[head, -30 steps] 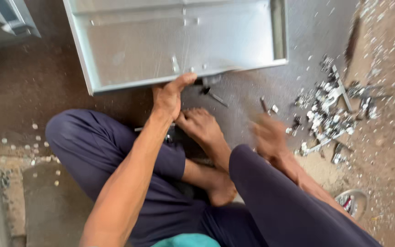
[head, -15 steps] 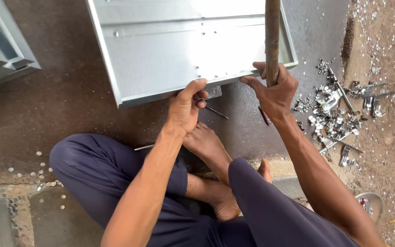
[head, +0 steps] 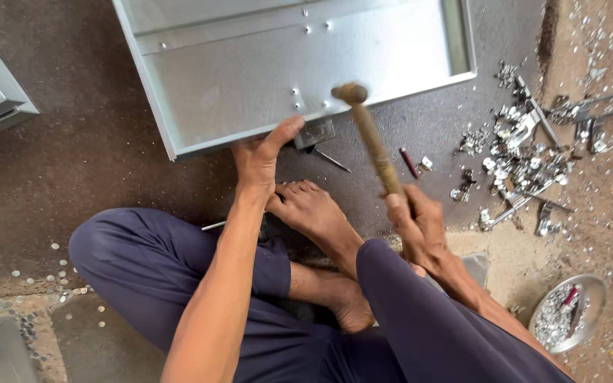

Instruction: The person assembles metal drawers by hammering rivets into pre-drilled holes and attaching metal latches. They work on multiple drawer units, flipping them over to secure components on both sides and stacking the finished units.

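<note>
Two hands work: the left hand (head: 260, 157) presses flat on the metal panel (head: 264, 78); the right hand (head: 414, 225), clamped on a hammer (head: 370, 138), should strike squarely beside it.

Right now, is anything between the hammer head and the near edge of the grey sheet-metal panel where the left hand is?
Only the left hand is close: its thumb lies along the edge of the grey sheet-metal panel, just left of the wooden-handled hammer held by the right hand. Nothing else visibly blocks it; a small dark metal block lies beside the edge.
</note>
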